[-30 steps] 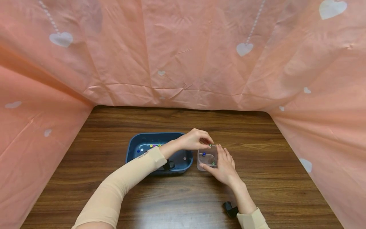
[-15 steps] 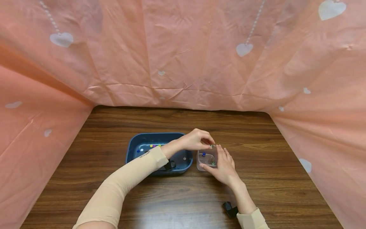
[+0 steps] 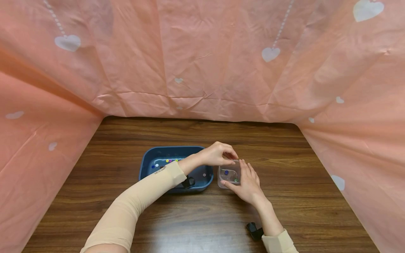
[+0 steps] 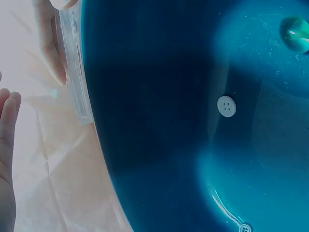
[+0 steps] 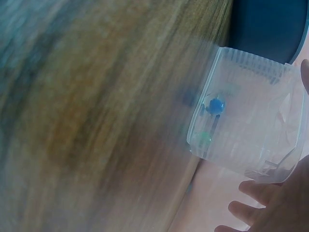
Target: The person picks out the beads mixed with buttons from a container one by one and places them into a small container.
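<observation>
My right hand (image 3: 250,184) holds a small clear plastic container (image 3: 224,185), its thumb on the front and fingers along the right side. Inside lie a blue marble (image 5: 216,106) and a green marble (image 5: 204,138). My left hand (image 3: 216,154) hovers over the container's far rim, with thumb and forefinger tips apart. No marble shows between them. Left of the container stands a blue basin (image 3: 141,168), partly covered by my left forearm. White buttons (image 4: 226,106) and a green glass marble (image 4: 294,35) lie in it.
The container and basin stand side by side on a brown wooden table (image 3: 190,218). A black wrist mount (image 3: 254,231) sits beside the right forearm. Pink curtain (image 3: 196,59) with hearts encloses the back and sides.
The small green marble seen earlier at the left fingertips no longer shows there. Inside the container, the blue marble has shifted slightly toward the front. Both hands stay nearly still.
</observation>
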`<state>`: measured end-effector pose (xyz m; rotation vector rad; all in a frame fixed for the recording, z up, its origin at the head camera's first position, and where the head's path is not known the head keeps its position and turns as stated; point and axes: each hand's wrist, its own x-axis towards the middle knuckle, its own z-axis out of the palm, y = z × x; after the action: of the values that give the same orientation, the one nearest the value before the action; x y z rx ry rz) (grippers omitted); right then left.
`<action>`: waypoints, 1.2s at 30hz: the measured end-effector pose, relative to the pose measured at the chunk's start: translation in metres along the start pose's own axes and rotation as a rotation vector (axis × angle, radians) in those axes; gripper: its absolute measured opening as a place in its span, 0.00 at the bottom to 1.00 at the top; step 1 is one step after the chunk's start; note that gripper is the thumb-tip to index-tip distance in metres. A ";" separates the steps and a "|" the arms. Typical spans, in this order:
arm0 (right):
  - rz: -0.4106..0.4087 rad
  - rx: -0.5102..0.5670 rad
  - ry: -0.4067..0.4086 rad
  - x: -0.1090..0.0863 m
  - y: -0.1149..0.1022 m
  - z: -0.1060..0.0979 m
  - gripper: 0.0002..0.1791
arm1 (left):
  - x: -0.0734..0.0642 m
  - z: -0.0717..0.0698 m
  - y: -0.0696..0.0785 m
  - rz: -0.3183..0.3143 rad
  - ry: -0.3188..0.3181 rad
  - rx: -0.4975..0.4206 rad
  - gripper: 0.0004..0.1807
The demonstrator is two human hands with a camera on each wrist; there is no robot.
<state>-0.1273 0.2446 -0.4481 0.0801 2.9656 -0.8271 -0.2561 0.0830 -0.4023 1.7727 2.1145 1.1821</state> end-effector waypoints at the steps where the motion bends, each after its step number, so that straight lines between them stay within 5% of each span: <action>1: 0.002 0.001 -0.002 0.000 0.000 0.000 0.61 | 0.000 0.000 0.001 -0.010 -0.002 -0.007 0.09; 36: 0.006 0.001 -0.003 0.000 0.000 0.000 0.62 | -0.006 -0.005 -0.001 0.031 0.025 0.021 0.09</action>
<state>-0.1278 0.2446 -0.4475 0.0877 2.9604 -0.8269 -0.2575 0.0751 -0.4020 1.8161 2.1287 1.2003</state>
